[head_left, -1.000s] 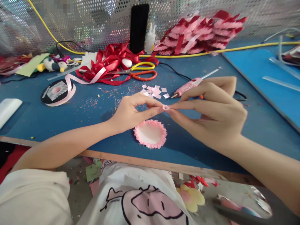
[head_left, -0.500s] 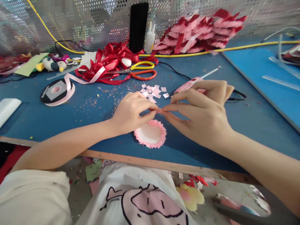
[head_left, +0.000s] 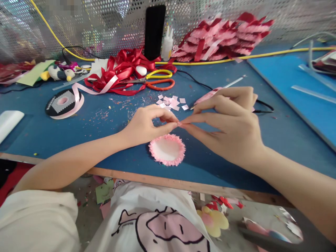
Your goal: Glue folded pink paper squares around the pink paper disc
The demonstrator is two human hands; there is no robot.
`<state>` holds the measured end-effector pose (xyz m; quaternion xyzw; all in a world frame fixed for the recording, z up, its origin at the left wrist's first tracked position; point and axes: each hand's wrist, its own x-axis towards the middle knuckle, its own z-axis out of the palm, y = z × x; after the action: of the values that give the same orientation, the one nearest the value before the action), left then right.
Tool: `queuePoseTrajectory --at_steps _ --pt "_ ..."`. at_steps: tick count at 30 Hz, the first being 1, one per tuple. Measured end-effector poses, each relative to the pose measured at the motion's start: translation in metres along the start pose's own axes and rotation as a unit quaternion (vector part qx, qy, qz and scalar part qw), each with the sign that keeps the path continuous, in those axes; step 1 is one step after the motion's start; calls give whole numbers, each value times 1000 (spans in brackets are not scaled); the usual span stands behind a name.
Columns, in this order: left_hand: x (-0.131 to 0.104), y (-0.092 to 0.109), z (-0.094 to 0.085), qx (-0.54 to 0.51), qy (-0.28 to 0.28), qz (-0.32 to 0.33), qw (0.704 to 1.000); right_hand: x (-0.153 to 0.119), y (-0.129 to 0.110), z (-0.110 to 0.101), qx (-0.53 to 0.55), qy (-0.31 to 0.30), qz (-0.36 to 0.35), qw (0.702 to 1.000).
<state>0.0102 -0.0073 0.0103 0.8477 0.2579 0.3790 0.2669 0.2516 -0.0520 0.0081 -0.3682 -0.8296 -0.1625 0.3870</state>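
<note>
Between the fingertips of both hands is a small pink ribbon piece (head_left: 179,124), mostly covered by the fingers. My left hand (head_left: 149,122) pinches it from the left, thumb against forefinger. From the right, my right hand (head_left: 228,126) pinches the same piece with its fingertips. Just below them a round white disc with a frilly pink edge (head_left: 168,149) lies flat on the table. Behind the fingers is a loose scatter of pale pink ribbon squares (head_left: 173,102). A pink glue gun (head_left: 207,95) lies partly hidden behind my right hand.
Scissors (head_left: 160,79) with yellow and orange handles lie by tangled red ribbon (head_left: 123,66). A ribbon spool (head_left: 64,103) is at left. A phone (head_left: 154,31) and a small bottle (head_left: 167,45) stand behind. Pink and red fluffy pieces (head_left: 223,38) are piled at the back. A blue board (head_left: 296,80) lies right.
The fingers of my left hand have shifted slightly on the pink piece, with its thumb now straighter. My right hand stays pinched at nearly the same place.
</note>
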Motion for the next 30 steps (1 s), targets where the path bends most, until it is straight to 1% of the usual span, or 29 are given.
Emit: queuePoseTrajectory --at_steps 2,3,5,7,9,15,20,22,26,30 --pt "2 2 -1 -98 -36 -84 991 1 0 -2 28 12 10 999" --pt "3 2 -2 -141 -49 -110 983 2 0 -3 37 16 13 999" --pt "4 0 -2 -208 -75 -144 965 2 0 -3 47 16 18 999" --pt "5 -2 -2 -241 -91 -158 953 2 1 -3 53 10 20 998" --pt "5 -4 -3 -242 -100 -165 951 1 2 -4 58 2 14 998" --pt "8 -1 -5 -187 -121 -182 958 -1 -1 -2 40 -8 -28 999" --pt "9 0 -2 -184 -144 -195 953 0 -6 5 29 25 -43 998" --pt "10 -1 -1 -193 -149 -193 950 0 -7 8 25 23 -47 998" --pt "10 -2 0 -224 -143 -214 940 0 -7 9 20 -4 -39 999" --pt "11 -1 -1 -232 -147 -217 937 -1 -7 9 25 -6 -26 999"
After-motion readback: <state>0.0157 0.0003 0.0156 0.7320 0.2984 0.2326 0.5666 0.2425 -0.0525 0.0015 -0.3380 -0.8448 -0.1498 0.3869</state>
